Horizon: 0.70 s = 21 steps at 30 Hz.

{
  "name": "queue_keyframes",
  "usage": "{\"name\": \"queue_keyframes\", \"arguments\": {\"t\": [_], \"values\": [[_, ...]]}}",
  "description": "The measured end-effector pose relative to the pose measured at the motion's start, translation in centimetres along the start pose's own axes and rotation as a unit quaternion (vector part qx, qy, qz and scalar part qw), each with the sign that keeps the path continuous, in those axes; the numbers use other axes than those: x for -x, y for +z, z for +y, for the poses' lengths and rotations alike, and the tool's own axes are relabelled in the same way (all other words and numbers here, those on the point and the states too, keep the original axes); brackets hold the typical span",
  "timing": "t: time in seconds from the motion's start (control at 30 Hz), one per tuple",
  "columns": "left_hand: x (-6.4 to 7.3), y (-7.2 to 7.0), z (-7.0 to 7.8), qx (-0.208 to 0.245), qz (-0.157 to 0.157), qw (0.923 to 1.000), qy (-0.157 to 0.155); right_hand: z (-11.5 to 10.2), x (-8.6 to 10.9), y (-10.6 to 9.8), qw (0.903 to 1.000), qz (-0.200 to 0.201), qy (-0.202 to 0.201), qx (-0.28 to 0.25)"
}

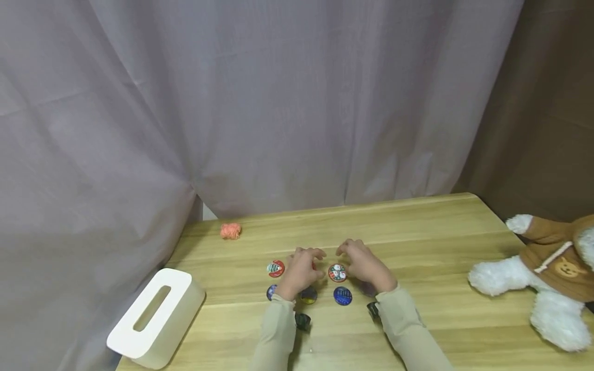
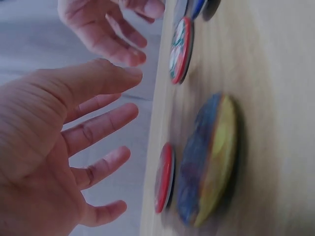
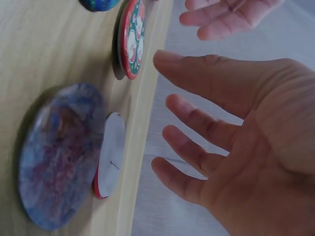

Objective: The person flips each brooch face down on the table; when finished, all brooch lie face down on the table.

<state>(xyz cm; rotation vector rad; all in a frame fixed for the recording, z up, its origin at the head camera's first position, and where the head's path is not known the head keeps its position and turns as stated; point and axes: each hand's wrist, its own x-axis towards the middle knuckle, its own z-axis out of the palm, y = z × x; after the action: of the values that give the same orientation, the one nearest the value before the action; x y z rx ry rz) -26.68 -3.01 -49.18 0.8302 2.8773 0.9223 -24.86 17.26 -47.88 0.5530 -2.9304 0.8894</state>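
Observation:
Several round badges lie on the wooden table in two rows. My left hand hovers above them with fingers spread, holding nothing. Under it in the left wrist view are a blue-and-yellow badge and a red-edged badge. My right hand is also raised, fingers loosely bent and empty. Below it the right wrist view has a purplish-blue badge and a white one with a red edge. Between the hands sit a red-rimmed badge with white figures and a dark blue badge.
Left of the hands lie a red-and-green badge and a partly covered blue badge. A white tissue box stands at the left edge. Coral yarn lies at the back left; a plush toy sits on the right.

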Motion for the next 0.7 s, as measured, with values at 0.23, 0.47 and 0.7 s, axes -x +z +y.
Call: {"name": "queue_keyframes", "arguments": {"t": [0.23,0.47,0.7], "values": [[-0.3,1.7,0.6,-0.028,-0.011,0.9995,0.013,0.2,0.3,0.4,0.9999,-0.009,0.008,0.0],[-0.4,2.3,0.5,-0.053,-0.004,0.9986,0.006,0.4,0.0,1.0,0.9999,-0.004,0.013,0.003],[-0.8,2.4,0.5,-0.052,-0.01,0.9986,0.002,0.6,-0.4,1.2,0.9999,-0.009,0.007,-0.001]]}}
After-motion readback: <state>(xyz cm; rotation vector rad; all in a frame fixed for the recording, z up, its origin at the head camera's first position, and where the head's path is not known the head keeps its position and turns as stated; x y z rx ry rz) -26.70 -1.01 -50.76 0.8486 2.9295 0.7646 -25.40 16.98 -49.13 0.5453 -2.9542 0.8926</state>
